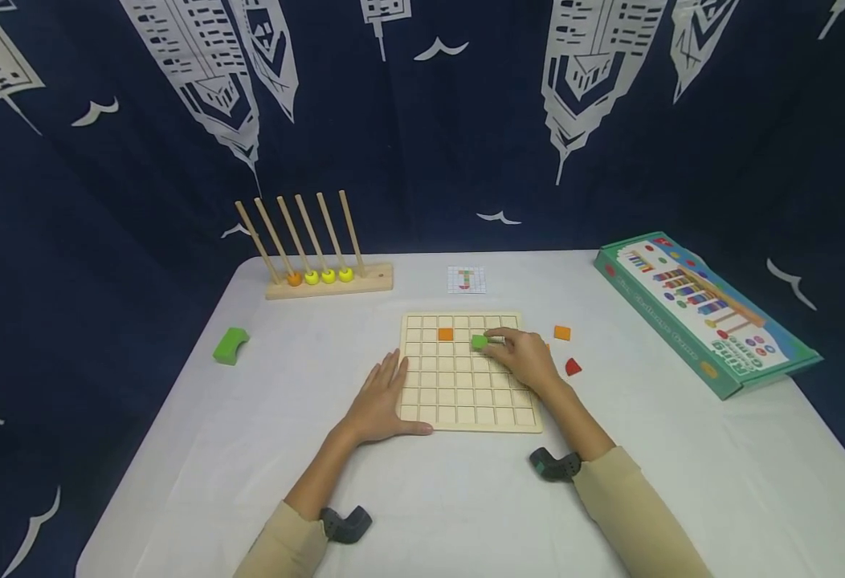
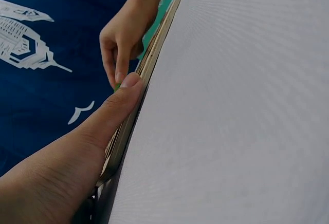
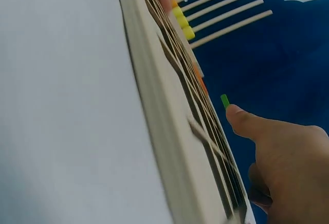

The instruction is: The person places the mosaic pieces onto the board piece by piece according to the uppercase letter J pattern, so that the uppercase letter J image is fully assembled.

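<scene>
A wooden grid board (image 1: 456,396) lies on the white table, with an orange square tile (image 1: 446,334) in one of its upper cells. My left hand (image 1: 379,401) rests at the board's left edge, fingers straight and thumb along the near edge. Over the upper right part of the board, my right hand (image 1: 527,360) pinches a green square tile (image 1: 479,342) between thumb and fingers. In the right wrist view that green tile (image 3: 224,100) sticks out past the thumb tip, above the board's surface. The left wrist view shows my left thumb (image 2: 115,103) against the board's side.
Right of the board lie an orange tile (image 1: 562,332) and a red quarter-round piece (image 1: 573,367). A small pattern card (image 1: 467,280) is behind it. A peg stand (image 1: 375,278) with beads, a green arch block (image 1: 230,346) and a green box (image 1: 704,313) stand farther out.
</scene>
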`<state>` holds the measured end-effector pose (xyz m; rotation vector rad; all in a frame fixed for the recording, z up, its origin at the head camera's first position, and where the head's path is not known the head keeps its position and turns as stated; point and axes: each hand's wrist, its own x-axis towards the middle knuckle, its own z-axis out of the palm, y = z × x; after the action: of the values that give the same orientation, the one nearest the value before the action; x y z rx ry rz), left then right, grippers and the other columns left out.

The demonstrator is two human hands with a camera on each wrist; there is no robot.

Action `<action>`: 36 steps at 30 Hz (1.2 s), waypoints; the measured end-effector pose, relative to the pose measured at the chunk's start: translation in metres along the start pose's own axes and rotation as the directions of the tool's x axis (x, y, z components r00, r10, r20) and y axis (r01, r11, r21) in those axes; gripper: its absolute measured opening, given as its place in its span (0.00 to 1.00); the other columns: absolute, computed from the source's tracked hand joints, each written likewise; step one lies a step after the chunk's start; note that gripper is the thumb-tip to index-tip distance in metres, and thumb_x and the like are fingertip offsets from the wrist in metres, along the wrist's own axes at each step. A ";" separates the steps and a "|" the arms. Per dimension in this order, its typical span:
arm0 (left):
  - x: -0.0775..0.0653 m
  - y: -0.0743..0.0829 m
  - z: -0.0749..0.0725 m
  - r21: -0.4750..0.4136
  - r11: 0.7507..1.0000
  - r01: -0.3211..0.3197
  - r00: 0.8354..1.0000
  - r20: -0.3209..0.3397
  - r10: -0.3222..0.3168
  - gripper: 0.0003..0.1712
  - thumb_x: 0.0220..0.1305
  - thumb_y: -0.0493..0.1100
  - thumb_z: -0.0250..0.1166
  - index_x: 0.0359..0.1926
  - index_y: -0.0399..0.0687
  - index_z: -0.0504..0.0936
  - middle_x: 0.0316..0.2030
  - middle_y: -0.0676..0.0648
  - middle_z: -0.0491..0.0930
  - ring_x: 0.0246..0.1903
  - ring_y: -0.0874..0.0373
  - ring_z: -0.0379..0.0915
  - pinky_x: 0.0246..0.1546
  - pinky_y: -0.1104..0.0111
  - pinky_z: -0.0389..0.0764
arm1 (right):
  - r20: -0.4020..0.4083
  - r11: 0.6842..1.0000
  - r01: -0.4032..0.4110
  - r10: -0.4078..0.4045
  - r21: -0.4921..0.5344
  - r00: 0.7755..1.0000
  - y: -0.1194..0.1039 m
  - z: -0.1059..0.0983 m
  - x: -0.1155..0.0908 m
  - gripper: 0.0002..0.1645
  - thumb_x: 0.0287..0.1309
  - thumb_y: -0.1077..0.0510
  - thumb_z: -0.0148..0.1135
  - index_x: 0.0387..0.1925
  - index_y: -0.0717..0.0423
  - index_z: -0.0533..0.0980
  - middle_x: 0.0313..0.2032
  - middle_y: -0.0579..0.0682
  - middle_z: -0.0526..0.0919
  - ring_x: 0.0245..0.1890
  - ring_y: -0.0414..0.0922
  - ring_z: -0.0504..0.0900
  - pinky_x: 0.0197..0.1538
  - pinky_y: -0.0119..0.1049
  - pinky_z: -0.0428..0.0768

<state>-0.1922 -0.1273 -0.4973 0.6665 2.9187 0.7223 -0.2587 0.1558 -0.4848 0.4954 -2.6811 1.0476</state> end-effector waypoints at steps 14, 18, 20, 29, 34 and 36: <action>-0.001 0.000 -0.001 0.011 1.000 -0.008 1.000 -0.002 0.008 0.73 0.36 0.82 0.59 0.70 0.36 0.45 0.71 0.40 0.36 0.70 0.50 0.28 0.67 0.58 0.36 | -0.001 0.990 -0.070 0.070 -0.120 0.998 -0.019 0.028 0.023 0.21 0.55 0.46 0.63 0.46 0.53 0.81 0.36 0.54 0.85 0.23 0.45 0.74 0.30 0.41 0.76; -0.002 0.000 -0.002 0.016 1.000 -0.006 1.000 -0.003 0.006 0.73 0.36 0.82 0.58 0.70 0.36 0.45 0.71 0.40 0.36 0.70 0.51 0.28 0.67 0.58 0.37 | 0.008 0.989 -0.070 0.072 -0.130 0.997 -0.018 0.028 0.023 0.20 0.55 0.46 0.64 0.46 0.53 0.81 0.34 0.54 0.85 0.22 0.44 0.71 0.30 0.41 0.75; -0.002 0.001 -0.003 0.012 1.000 -0.002 1.000 0.001 0.002 0.73 0.36 0.82 0.58 0.70 0.37 0.45 0.71 0.40 0.35 0.70 0.51 0.28 0.67 0.59 0.36 | 0.008 0.990 -0.064 0.066 -0.129 0.998 -0.018 0.028 0.023 0.21 0.55 0.47 0.64 0.47 0.54 0.80 0.32 0.54 0.85 0.22 0.44 0.71 0.30 0.41 0.75; 0.000 0.001 -0.002 0.013 1.000 -0.008 1.000 0.011 0.007 0.73 0.36 0.81 0.59 0.70 0.35 0.44 0.71 0.39 0.35 0.70 0.50 0.28 0.67 0.59 0.35 | -0.003 0.996 -0.084 0.084 -0.020 0.996 -0.013 0.016 0.015 0.25 0.53 0.46 0.65 0.51 0.53 0.78 0.11 0.48 0.69 0.15 0.40 0.58 0.20 0.35 0.63; 0.000 0.000 -0.001 0.009 1.000 -0.003 1.000 0.005 0.003 0.74 0.36 0.81 0.60 0.70 0.35 0.45 0.71 0.39 0.36 0.70 0.50 0.28 0.67 0.59 0.35 | -0.043 0.999 -0.047 0.046 -0.009 0.998 0.001 -0.004 0.002 0.22 0.55 0.49 0.65 0.49 0.55 0.79 0.09 0.44 0.60 0.11 0.39 0.53 0.15 0.32 0.57; 0.000 0.000 -0.001 0.006 1.000 -0.004 1.000 0.000 0.004 0.74 0.35 0.81 0.60 0.70 0.35 0.45 0.71 0.39 0.36 0.70 0.50 0.28 0.67 0.59 0.35 | -0.062 0.999 -0.043 0.042 -0.025 0.997 0.009 -0.014 -0.003 0.21 0.55 0.50 0.65 0.48 0.56 0.79 0.09 0.44 0.61 0.10 0.39 0.54 0.14 0.31 0.57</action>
<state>-0.1920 -0.1276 -0.4966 0.6731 2.9214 0.7145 -0.2587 0.1724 -0.4816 0.3961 -2.6582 1.0209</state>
